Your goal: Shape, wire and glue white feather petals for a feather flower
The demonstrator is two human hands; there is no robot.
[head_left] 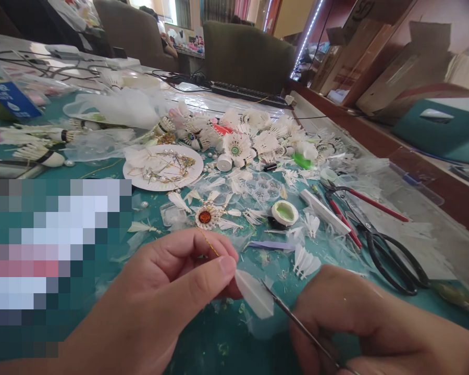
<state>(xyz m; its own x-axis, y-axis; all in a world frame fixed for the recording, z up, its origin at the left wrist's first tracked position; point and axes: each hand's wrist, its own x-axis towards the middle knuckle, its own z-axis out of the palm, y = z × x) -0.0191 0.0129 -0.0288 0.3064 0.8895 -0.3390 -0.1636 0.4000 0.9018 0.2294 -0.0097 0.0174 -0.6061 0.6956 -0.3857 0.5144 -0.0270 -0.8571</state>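
My left hand [195,284] is closed, with thumb and forefinger pinching the base of a white feather [256,294]. A thin twisted gold wire [208,242] passes over its forefinger. My right hand [347,317] is curled around a slender, pointed metal tool [305,333]; whether it is tweezers or fine scissors I cannot tell. The tool's tip lies at the feather's right edge. Just beyond my hands sits a shuttlecock piece with an orange-brown centre [205,217], among loose cut feathers [307,261].
Red-handled pliers [379,204] and black-handled scissors [394,263] lie at right. Behind are a small bowl of green paste [285,212], a white plate [135,179] of wired pearls and a heap of shuttlecocks [258,135]. A keyboard [250,94] and chairs [246,57] stand farther back.
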